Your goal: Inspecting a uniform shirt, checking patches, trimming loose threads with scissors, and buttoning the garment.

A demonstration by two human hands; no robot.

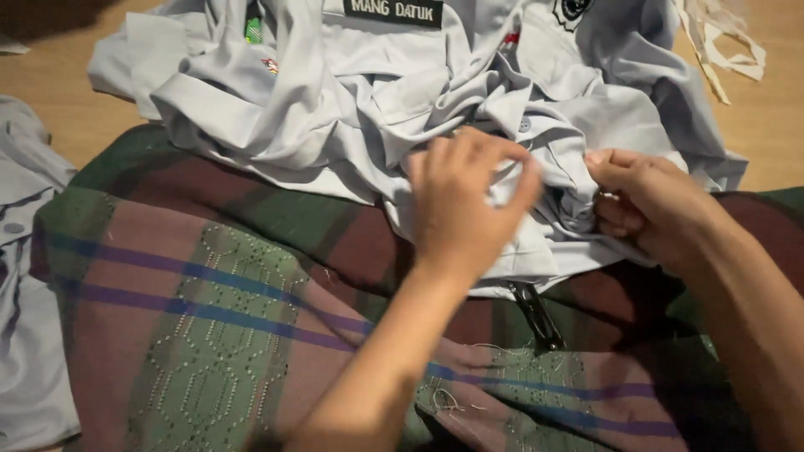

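Wooden flooring (67,109) showed pale brown at 10 o'clock and again at 2 o'clock, behind a heap of cloth. Across the lower half of the view lay a checked cloth (209,293) in green, maroon and dull pink, crossed by 2 purple stripes and patterned with small stitched diamonds; loose white threads (448,400) lay on it toward 6 o'clock.

On top of that cloth, from the centre up to 12 o'clock, sat a crumpled pale grey shirt (352,92) with sewn-on badges and a dark name patch near the top edge. Both hands worked at its lower edge, just right of centre.

The left hand (465,205) reached in from 6 o'clock, its back toward the camera, the fingers bent and closed in a pinch on a fold of the grey fabric. The right hand (641,205) came in from 4 o'clock, fingers curled tight around a bunched part of the same shirt; whether anything small sat between those fingertips could not be told. The 2 hands were near each other with a ridge of fabric between them.

Below the hands, toward 5 o'clock, a dark slim object (536,314) lay on the checked cloth, partly under the shirt's hem; its kind was unclear. More grey fabric (25,335) lay along the edge at 9 o'clock, and pale strips of cloth (729,50) rested on the floor at 1 o'clock.
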